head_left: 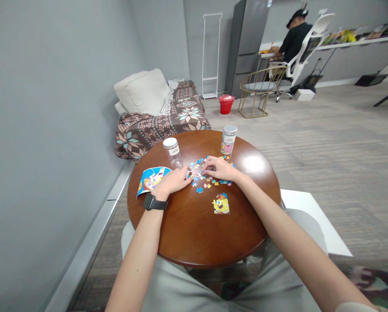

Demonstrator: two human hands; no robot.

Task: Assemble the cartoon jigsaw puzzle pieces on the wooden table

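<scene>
Loose jigsaw puzzle pieces in blue, yellow and pink lie scattered on a round brown table. At the left edge of this scatter is my left hand, its fingers bent together around something pale and too small to make out. My right hand reaches into the pieces from the right, fingertips and thumb drawn in close over them; whatever they pinch is hidden. Nearer to me lies a joined block of puzzle with a yellow cartoon face. A curled picture sheet rests partly behind my left hand.
A clear jar with a white lid stands behind my left hand, and a jar with a coloured label stands at the back right. Beyond the table are a covered sofa, a red bin, a gold-framed chair and a seated person.
</scene>
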